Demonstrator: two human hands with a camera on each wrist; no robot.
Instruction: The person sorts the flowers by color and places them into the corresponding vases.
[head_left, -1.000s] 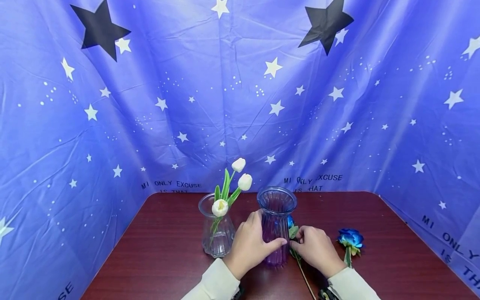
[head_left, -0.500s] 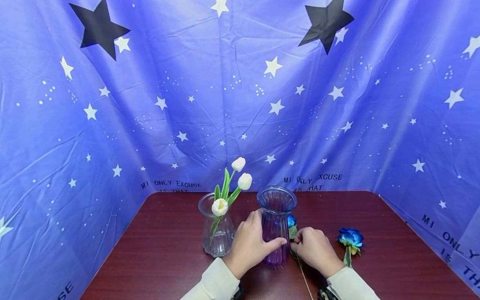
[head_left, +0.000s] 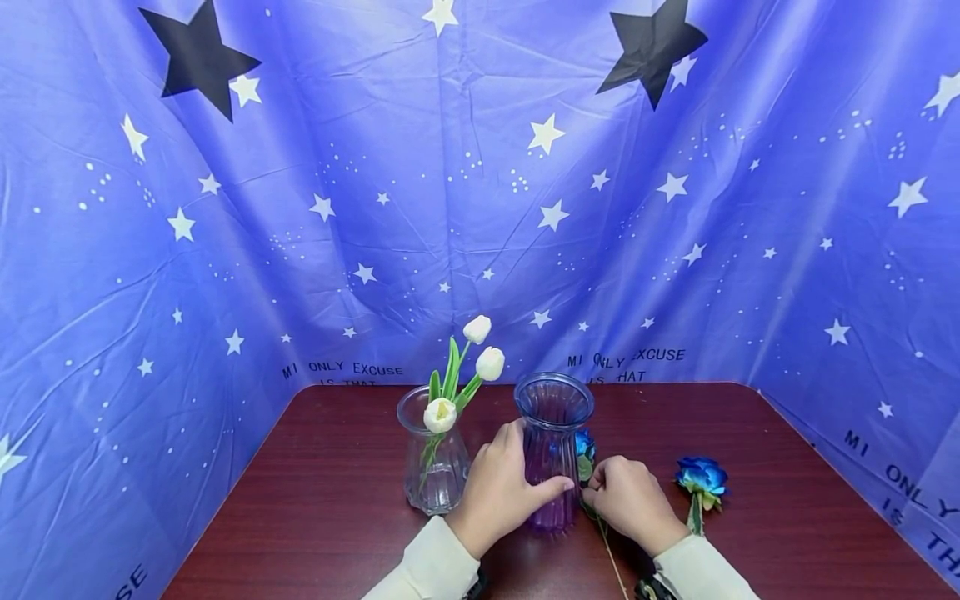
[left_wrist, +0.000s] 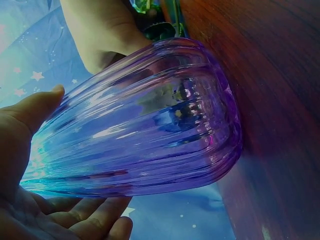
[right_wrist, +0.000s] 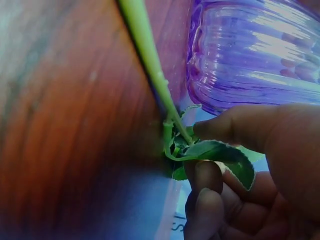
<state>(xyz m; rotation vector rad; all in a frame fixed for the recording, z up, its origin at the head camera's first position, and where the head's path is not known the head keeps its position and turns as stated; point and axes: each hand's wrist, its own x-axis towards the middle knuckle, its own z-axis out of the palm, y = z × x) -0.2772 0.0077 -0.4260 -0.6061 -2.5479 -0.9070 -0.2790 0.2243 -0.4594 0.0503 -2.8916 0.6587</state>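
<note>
A ribbed glass vase, blue at the rim and purple at the base, stands upright on the table. My left hand grips its side, thumb across the front and fingers behind; the left wrist view shows the vase between thumb and fingers. Just right of it, my right hand pinches the stem of a blue artificial flower beside its leaves. Partly behind the vase is that flower's head. Its stem runs down toward the near edge, and in the right wrist view a green leaf overlaps the fingers.
A clear glass vase with several white tulips stands left of my left hand. Another blue flower lies right of my right hand. Behind the dark red table hangs a blue star-patterned cloth.
My right hand has shifted very slightly down and right, and a bit more of the blue flower's head shows beside the vase. My left hand and the vase have stayed put.
</note>
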